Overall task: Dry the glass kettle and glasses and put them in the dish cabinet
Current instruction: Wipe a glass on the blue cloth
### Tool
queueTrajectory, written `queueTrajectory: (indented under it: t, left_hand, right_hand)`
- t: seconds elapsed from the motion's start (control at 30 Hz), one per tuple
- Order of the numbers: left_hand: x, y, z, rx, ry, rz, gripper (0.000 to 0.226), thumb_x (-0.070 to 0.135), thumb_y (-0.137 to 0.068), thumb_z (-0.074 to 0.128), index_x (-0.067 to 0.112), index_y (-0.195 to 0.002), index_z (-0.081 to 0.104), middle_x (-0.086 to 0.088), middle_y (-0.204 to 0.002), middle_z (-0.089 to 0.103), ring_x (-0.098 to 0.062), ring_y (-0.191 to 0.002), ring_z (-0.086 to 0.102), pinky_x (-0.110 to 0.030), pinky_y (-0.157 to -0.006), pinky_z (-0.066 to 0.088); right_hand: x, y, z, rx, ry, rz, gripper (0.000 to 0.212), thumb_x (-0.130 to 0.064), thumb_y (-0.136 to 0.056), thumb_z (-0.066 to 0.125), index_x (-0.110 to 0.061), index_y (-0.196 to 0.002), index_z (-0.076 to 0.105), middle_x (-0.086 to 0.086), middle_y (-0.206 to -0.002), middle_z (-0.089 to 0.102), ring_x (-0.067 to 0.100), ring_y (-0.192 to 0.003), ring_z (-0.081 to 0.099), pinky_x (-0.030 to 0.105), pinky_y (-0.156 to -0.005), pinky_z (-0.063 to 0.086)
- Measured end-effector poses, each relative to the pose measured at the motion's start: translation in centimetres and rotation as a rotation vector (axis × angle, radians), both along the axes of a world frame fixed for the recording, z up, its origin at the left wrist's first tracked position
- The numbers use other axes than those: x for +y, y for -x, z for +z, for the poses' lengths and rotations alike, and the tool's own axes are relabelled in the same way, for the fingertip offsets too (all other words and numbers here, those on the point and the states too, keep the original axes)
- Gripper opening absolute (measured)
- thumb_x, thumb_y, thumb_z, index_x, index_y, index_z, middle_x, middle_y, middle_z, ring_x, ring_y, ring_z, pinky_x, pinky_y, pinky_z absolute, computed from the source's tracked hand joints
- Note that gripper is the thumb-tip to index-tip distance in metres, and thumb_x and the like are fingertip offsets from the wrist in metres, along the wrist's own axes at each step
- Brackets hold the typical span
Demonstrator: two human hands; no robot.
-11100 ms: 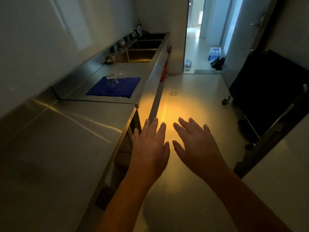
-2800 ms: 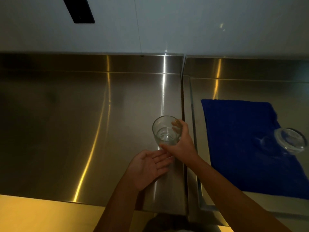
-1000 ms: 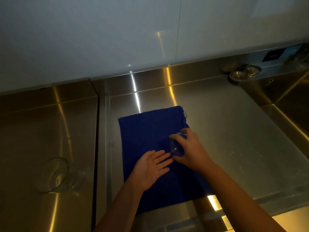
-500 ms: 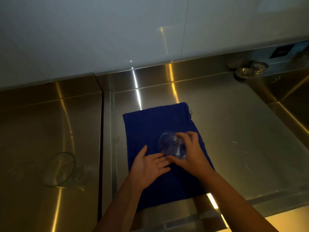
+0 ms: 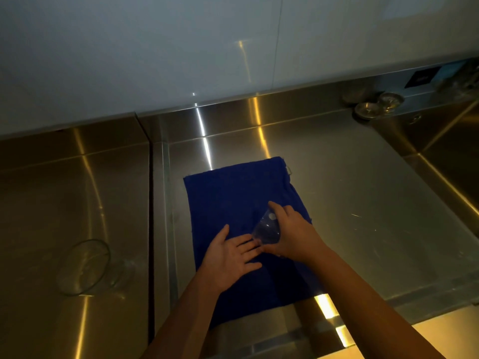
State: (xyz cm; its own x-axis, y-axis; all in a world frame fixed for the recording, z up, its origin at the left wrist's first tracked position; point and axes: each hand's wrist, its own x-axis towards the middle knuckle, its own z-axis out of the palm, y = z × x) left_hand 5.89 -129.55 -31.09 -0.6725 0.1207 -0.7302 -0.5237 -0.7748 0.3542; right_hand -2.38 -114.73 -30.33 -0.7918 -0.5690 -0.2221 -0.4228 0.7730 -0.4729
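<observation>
While right hand (image 5: 293, 237) grips glass (image 5: 265, 230), left hand (image 5: 230, 260) lies flat on cloth (image 5: 233, 193); glass tilted.

The left hand (image 5: 230, 257) and right hand (image 5: 291, 235) are bare, forearms (image 5: 363, 294) unsleeved.

No text, brand or number can be read anywhere. Far up and to the right of the fingers (image 5: 279, 209) of the right hand (image 5: 293, 235), a small black rectangular plate (image 5: 421, 78) on the steel splashback above the tabletop (image 5: 363, 193) carries a faint pale mark, too blurred to read. Just right of that plate sits a pale bluish label (image 5: 451, 70), equally illegible. The clear drinking glass (image 5: 267, 230) held in those fingers shows a small pale round patch, with no lettering to make out.
</observation>
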Motion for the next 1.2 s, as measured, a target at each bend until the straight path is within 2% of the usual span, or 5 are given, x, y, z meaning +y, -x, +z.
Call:
queueTrajectory:
  t: [0.2, 0.57, 0.73, 0.93, 1.2]
  left_hand:
    - [0.0, -0.2, 0.4, 0.023, -0.003, 0.028, 0.071, 0.053, -0.093, 0.030, -0.003, -0.136, 0.036, -0.016, -0.116, 0.058, -0.028, -0.102, 0.055, -0.051, -0.095, 0.033]
    - [-3.1, -2.0, 1.9, 0.174, 0.155, 0.008, 0.067, 0.055, -0.093, 0.023, 0.005, -0.132, 0.046, -0.006, -0.136, 0.049, -0.021, -0.126, 0.044, -0.049, -0.105, 0.028]
    - [-2.7, -2.7, 1.4, 0.180, 0.190, -0.038, 0.063, 0.052, -0.094, 0.022, 0.009, -0.129, 0.049, -0.004, -0.139, 0.047, -0.018, -0.129, 0.041, -0.048, -0.107, 0.026]
    - [-2.6, -2.8, 0.8, 0.163, 0.203, -0.045, 0.056, 0.050, -0.095, 0.023, 0.013, -0.121, 0.056, -0.002, -0.136, 0.049, -0.019, -0.127, 0.043, -0.048, -0.108, 0.025]
    - [-2.6, -2.6, 0.0, 0.109, 0.156, -0.020, 0.059, 0.051, -0.094, 0.024, 0.010, -0.132, 0.045, -0.006, -0.137, 0.048, -0.029, -0.129, 0.041, -0.053, -0.105, 0.026]
  right_hand:
    - [-1.1, -0.1, -0.1, -0.028, 0.056, -0.048, 0.101, -0.046, -0.067, 0.076, -0.019, -0.145, 0.017, 0.004, -0.138, 0.036, 0.021, -0.124, 0.038, 0.032, -0.098, 0.039]
    - [-2.3, -2.6, -2.3, -0.248, 0.644, -0.247, 0.097, -0.022, -0.061, 0.086, -0.022, -0.138, 0.026, -0.010, -0.132, 0.041, 0.003, -0.117, 0.042, -0.001, -0.079, 0.038]
    - [-1.5, -3.5, -3.4, -0.304, 0.754, -0.302, 0.094, -0.014, -0.059, 0.086, -0.029, -0.132, 0.028, -0.007, -0.131, 0.045, 0.006, -0.119, 0.046, 0.005, -0.088, 0.040]
    - [-0.6, -3.8, -3.3, -0.325, 0.791, -0.271, 0.092, -0.006, -0.062, 0.083, -0.026, -0.132, 0.027, -0.022, -0.124, 0.039, -0.007, -0.114, 0.041, -0.001, -0.084, 0.037]
    - [0.1, -3.0, -4.3, -0.415, 0.771, -0.242, 0.088, -0.008, -0.060, 0.084, -0.026, -0.130, 0.034, -0.017, -0.124, 0.047, 0.000, -0.116, 0.047, 0.007, -0.085, 0.043]
